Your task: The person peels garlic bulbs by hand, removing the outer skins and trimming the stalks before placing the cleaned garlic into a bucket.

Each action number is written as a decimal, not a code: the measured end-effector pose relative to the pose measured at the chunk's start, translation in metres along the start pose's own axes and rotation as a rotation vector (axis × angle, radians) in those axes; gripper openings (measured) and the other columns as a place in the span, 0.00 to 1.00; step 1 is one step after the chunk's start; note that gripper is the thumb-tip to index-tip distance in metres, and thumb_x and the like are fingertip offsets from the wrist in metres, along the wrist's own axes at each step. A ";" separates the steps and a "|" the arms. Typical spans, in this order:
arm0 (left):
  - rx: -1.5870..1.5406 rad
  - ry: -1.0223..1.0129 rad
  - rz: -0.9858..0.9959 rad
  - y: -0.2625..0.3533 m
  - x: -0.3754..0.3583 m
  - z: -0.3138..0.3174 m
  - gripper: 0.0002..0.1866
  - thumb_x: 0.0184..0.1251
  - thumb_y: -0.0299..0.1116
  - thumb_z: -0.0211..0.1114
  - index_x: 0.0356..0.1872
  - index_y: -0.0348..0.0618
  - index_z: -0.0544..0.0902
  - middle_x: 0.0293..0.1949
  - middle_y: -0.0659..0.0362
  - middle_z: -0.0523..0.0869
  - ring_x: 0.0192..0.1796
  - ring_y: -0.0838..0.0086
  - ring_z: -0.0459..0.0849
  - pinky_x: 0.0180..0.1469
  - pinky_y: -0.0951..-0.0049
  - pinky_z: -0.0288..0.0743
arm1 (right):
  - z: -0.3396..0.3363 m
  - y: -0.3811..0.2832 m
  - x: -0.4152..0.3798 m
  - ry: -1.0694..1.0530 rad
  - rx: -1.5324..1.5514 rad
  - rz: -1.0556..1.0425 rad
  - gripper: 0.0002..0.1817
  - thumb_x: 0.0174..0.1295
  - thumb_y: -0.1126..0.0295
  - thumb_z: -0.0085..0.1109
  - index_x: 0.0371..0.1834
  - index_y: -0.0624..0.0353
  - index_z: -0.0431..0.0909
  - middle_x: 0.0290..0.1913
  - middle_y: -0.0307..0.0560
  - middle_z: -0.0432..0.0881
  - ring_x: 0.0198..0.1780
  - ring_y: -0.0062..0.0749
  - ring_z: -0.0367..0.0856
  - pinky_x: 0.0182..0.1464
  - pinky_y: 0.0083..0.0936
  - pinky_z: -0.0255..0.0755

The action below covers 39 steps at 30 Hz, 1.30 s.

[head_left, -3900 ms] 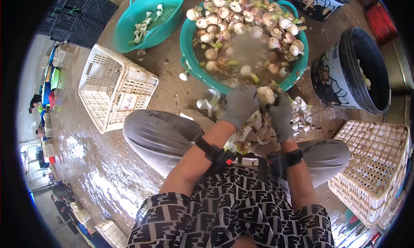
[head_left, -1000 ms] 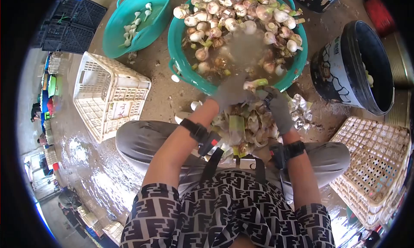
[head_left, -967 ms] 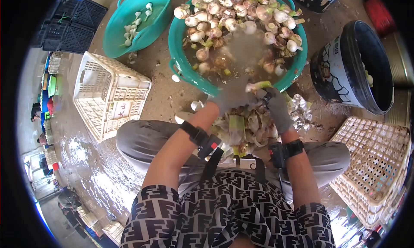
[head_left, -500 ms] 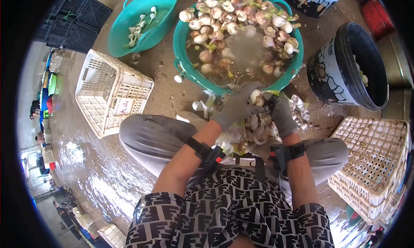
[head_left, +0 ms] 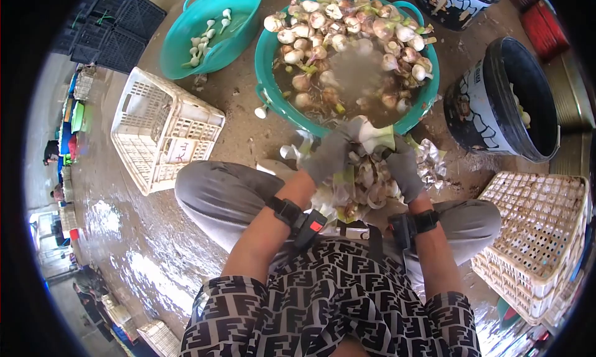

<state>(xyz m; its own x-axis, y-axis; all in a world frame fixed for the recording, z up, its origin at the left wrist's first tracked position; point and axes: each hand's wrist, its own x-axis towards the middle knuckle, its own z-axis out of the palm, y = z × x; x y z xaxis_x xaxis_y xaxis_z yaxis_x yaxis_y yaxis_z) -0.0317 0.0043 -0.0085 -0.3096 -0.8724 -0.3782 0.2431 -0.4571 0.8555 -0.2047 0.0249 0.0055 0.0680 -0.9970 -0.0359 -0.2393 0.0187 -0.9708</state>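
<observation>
A garlic bulb (head_left: 372,137) with a pale green stem is between my gloved hands, over the near rim of the green tub. My left hand (head_left: 332,155) is closed round its bulb end, which is partly hidden. At the stem side, my right hand (head_left: 405,168) has its fingers closed on the garlic. Loose garlic peels (head_left: 366,186) are heaped below both hands, between my legs. Just beyond, the round green tub (head_left: 268,90) holds murky water and many unpeeled garlic bulbs (head_left: 338,25).
At upper left, a green basin (head_left: 177,50) contains several white peeled bulbs (head_left: 200,47). A white crate (head_left: 180,140) lies at left, stacked crates (head_left: 534,223) at right. A black bucket (head_left: 496,102) with some garlic leans right of the tub. The floor (head_left: 155,233) is wet.
The garlic has turned between my hands, so its stem side now shows. My right hand has shifted slightly nearer me. The view has shifted a little.
</observation>
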 end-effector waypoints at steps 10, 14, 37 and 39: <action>0.364 0.299 0.116 0.010 0.001 -0.009 0.24 0.63 0.54 0.54 0.35 0.39 0.78 0.25 0.56 0.80 0.23 0.71 0.77 0.26 0.71 0.71 | -0.010 0.000 -0.015 -0.043 -0.165 -0.153 0.10 0.53 0.75 0.58 0.38 0.66 0.76 0.33 0.50 0.82 0.33 0.33 0.81 0.36 0.25 0.73; 0.847 0.381 0.161 0.027 -0.003 0.002 0.23 0.58 0.50 0.62 0.36 0.37 0.81 0.28 0.55 0.82 0.28 0.73 0.78 0.34 0.71 0.72 | -0.005 -0.001 -0.004 -0.102 0.129 0.177 0.09 0.52 0.72 0.54 0.34 0.65 0.77 0.30 0.49 0.81 0.31 0.31 0.80 0.35 0.27 0.73; -0.317 0.193 0.322 0.051 -0.020 -0.045 0.11 0.67 0.27 0.54 0.44 0.29 0.75 0.38 0.55 0.81 0.35 0.76 0.81 0.37 0.79 0.77 | -0.049 0.017 0.008 -0.309 -1.212 0.289 0.28 0.48 0.60 0.58 0.54 0.59 0.71 0.55 0.56 0.73 0.54 0.46 0.74 0.54 0.37 0.68; -0.199 0.277 0.201 0.031 -0.015 -0.047 0.11 0.66 0.28 0.56 0.44 0.30 0.76 0.36 0.57 0.81 0.33 0.77 0.79 0.35 0.80 0.76 | -0.038 -0.004 0.011 -0.026 -0.999 0.011 0.30 0.50 0.62 0.61 0.57 0.60 0.68 0.60 0.52 0.68 0.58 0.43 0.71 0.56 0.35 0.67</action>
<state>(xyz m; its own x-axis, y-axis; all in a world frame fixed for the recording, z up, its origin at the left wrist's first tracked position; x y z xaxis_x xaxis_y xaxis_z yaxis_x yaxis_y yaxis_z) 0.0236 -0.0047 0.0072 0.0156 -0.9491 -0.3146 0.4557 -0.2733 0.8472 -0.2399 0.0108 0.0177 0.0794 -0.9950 -0.0603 -0.9438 -0.0556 -0.3258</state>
